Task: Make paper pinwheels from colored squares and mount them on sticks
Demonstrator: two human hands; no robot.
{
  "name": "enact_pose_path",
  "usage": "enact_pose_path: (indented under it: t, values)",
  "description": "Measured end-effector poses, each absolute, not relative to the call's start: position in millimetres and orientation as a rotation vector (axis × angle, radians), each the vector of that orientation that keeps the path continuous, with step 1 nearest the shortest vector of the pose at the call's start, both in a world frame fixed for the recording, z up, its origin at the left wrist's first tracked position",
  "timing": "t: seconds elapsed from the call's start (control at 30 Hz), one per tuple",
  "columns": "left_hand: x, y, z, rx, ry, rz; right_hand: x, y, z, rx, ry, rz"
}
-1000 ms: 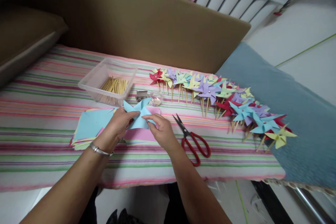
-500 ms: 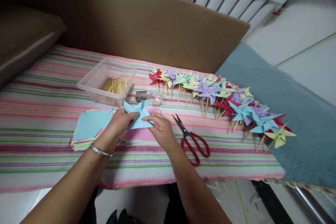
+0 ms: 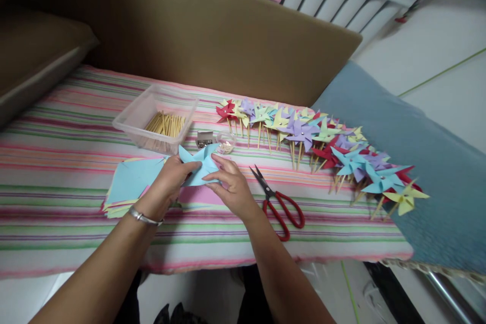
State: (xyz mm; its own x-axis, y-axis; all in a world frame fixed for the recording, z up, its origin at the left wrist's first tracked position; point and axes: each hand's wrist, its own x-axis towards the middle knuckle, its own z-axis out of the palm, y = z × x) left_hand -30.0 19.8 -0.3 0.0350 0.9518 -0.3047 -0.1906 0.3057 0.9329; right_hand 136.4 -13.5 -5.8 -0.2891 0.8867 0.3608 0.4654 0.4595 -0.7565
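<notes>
A light blue paper pinwheel (image 3: 203,158), its corners folded toward the middle, is held above the near side of the table. My left hand (image 3: 172,174) grips its left side, thumb lying on top near the centre. At the right side, my right hand (image 3: 231,185) has its fingers on the paper, one finger stretched along the upper right blade and the others at the lower edge. The fingertips underneath are hidden. Pink paper (image 3: 201,195) lies below the hands. Left of them is a stack of coloured paper sheets (image 3: 134,179), blue on top.
Red-handled scissors (image 3: 275,200) lie right of my right hand. Behind stand a clear plastic tub (image 3: 132,124) of wooden sticks, a small box (image 3: 205,137) and a round container (image 3: 226,143) of small parts. Finished pinwheels (image 3: 301,131) on sticks fill the right side.
My right hand's fingers have shifted on the pinwheel and spread wider, with one finger moving up along the right blade. My left hand keeps its grip.
</notes>
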Motion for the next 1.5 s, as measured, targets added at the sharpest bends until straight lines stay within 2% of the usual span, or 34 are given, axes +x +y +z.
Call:
enact_pose_path:
  t: [0.2, 0.77, 1.5]
  values:
    - [-34, 23, -3, 0.924, 1.233, 1.061, 140, -13, 0, -1.155, -1.975, 0.672]
    - [-18, 13, 2, 0.885, 1.166, 1.0, 133, -11, -4, -1.306, -1.614, 0.7]
    - [-12, 9, -2, 0.82, 1.082, 0.974, 134, -10, -7, -1.381, -1.607, 0.614]
